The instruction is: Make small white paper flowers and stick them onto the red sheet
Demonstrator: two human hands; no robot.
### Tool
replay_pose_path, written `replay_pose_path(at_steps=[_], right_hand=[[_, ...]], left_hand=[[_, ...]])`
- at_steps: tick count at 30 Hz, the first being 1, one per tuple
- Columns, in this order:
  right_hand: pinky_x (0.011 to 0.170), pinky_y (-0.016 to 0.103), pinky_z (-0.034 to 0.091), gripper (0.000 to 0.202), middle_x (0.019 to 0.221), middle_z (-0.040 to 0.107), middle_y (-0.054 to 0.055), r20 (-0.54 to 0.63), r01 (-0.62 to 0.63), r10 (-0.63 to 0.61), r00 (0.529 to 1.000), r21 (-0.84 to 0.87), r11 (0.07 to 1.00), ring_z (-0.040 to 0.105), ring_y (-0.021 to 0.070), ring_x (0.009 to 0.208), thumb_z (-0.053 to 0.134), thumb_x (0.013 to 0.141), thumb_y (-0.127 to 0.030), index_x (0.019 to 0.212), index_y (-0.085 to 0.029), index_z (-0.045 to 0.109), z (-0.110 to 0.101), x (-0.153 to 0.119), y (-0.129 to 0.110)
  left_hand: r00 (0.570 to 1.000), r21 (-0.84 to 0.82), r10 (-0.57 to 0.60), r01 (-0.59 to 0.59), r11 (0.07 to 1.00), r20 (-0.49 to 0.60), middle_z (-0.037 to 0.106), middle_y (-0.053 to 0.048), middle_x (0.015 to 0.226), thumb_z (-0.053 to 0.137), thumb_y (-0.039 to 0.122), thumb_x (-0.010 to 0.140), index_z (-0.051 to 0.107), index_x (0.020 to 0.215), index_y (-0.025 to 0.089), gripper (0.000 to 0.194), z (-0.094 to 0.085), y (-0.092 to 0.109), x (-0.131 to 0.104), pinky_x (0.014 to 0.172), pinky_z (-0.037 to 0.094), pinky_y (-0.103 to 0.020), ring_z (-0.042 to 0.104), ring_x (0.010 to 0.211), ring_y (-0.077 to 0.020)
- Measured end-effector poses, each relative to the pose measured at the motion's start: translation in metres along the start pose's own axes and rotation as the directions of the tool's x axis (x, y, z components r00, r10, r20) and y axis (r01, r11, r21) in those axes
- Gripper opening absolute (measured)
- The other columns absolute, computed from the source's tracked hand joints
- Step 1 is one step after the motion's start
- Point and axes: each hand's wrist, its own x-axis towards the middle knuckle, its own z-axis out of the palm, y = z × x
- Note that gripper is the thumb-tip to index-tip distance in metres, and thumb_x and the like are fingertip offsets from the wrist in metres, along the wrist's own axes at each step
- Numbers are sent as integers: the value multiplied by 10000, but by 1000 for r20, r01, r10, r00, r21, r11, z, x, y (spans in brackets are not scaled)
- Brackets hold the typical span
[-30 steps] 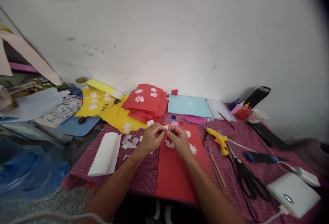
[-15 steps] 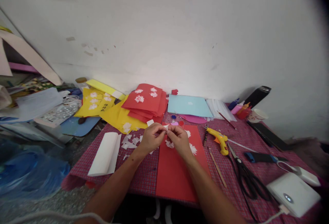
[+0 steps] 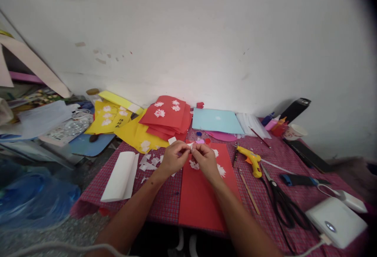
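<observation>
My left hand [image 3: 174, 156] and my right hand [image 3: 205, 160] meet fingertip to fingertip, both closed on a small piece of white paper [image 3: 191, 145]. Most of that piece is hidden by the fingers. Beneath them lies a red paper sheet [image 3: 203, 202] bearing white paper flowers [image 3: 221, 170], some partly covered by my right hand. Left of my left hand, white paper scraps [image 3: 149, 163] are scattered on the checked cloth. A folded white paper [image 3: 119, 176] lies farther left.
A yellow glue gun [image 3: 250, 158], black scissors [image 3: 284, 202], a wooden stick [image 3: 249, 192] and a white power bank [image 3: 337, 221] lie on the right. Behind are stacked red cards [image 3: 167, 111], yellow paper [image 3: 138, 135] and a light blue sheet [image 3: 217, 121]. A paper cup [image 3: 295, 132] stands back right.
</observation>
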Motion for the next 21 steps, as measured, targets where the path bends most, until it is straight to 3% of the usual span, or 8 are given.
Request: replay_pose_path(at_steps=[6,21], right_hand=[[446,215,382,127,582,526,-58,-11,4,-3,1000,62,998,489,99,466,637,806,-289,786,-204,545,1,-2,-1],[449,213,370,179,553,498,-54,-49,42,-46,998,-75,996,469,96,460,609,839,-294,700,-197,552,1,-1,1]], left_hand=[[1000,25,2,-1,1000,-32,660,-37,806,586,147,845,653,824,197,86,-1,1,1,724,483,-286,610,775,-155],[999,36,44,-44,998,24,677,-52,862,554,133,865,668,900,207,140,0,0,-1,759,492,-304,620,827,-166]])
